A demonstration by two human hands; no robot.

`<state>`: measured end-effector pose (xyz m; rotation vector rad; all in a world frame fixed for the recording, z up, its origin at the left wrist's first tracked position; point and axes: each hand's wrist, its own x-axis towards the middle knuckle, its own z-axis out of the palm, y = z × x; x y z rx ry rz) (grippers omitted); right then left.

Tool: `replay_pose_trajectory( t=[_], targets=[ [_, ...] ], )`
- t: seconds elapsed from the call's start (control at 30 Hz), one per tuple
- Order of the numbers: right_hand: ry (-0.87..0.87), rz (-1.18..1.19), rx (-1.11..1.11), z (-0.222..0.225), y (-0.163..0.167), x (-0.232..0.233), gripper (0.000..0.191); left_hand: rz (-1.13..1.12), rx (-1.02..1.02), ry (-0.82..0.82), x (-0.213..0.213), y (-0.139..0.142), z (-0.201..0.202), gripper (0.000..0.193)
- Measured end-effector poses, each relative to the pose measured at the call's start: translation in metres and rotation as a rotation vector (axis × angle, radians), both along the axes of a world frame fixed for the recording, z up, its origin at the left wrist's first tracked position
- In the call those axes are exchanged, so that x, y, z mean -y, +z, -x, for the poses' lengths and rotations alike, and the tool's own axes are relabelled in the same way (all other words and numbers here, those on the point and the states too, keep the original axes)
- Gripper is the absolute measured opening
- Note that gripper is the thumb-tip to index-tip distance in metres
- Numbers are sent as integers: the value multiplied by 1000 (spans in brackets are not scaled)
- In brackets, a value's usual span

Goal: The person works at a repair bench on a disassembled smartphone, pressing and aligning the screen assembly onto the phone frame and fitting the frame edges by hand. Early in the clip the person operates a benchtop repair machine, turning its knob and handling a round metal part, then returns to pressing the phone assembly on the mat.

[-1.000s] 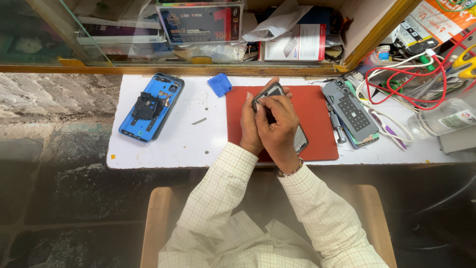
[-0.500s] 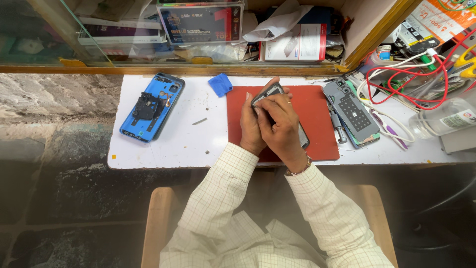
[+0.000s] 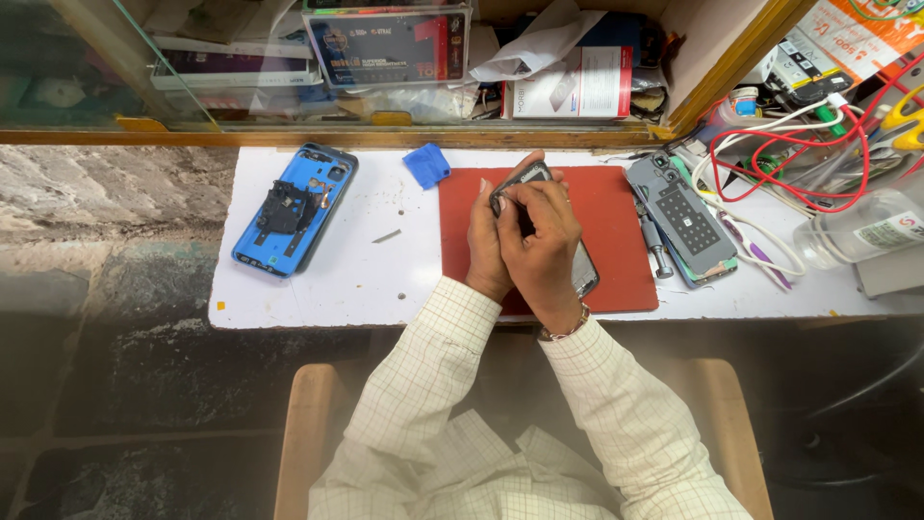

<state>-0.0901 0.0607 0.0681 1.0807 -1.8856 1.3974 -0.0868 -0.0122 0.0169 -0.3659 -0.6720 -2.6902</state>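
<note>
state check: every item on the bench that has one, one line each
dark phone: on the red mat, held by both hands
left hand: gripping the phone's left edge
right hand: over the phone, fingers curled at its top
blue phone: back open, loose black part lying on it
grey phone: back panel off, lying flat
clear bottle: lying on its side

Dark boxed package (image 3: 390, 43) and white-red box (image 3: 575, 93) behind glass
</note>
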Motion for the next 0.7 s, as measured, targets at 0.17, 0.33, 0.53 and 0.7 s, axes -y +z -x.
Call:
replay_pose_trajectory(
  t=[0.17, 0.33, 0.53, 0.7],
  targets=[
    [9, 4, 4, 0, -2, 0, 12, 30, 17, 28, -2, 3, -3, 72],
    [74, -27, -12, 4, 2, -5, 11, 47, 6, 32, -1, 2, 0, 72],
    [168, -87, -63, 10, 10, -14, 11, 67, 11, 34, -1, -1, 3, 72],
    [191, -92, -28, 9, 10, -14, 12, 46, 14, 25, -1, -1, 1, 73]
  ],
)
